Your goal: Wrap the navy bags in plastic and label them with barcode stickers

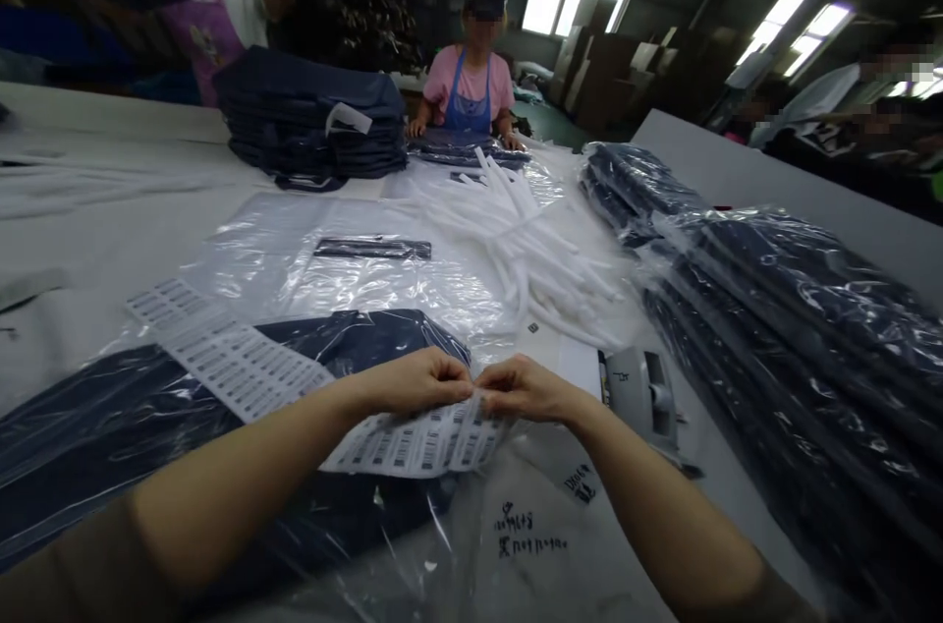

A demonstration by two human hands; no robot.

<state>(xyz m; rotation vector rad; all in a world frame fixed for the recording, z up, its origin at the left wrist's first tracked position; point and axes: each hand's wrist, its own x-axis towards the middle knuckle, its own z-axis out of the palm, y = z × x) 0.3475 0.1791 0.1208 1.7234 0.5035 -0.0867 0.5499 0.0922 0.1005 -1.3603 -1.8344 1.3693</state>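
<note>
My left hand (416,381) and my right hand (520,389) meet fingertip to fingertip, both pinched on the top edge of a white sheet of barcode stickers (419,444). The sheet hangs over a dark navy garment in a clear plastic bag (133,426) lying in front of me. A second sheet of barcode labels (228,353) rests on that bagged garment to the left.
Bagged navy garments (796,328) are stacked along the right. White strips (530,250) lie piled mid-table, with empty plastic bags (331,279) and a grey dispenser (648,397). A tall stack of folded navy garments (309,117) sits far back; a person in a pink shirt (471,83) works behind it.
</note>
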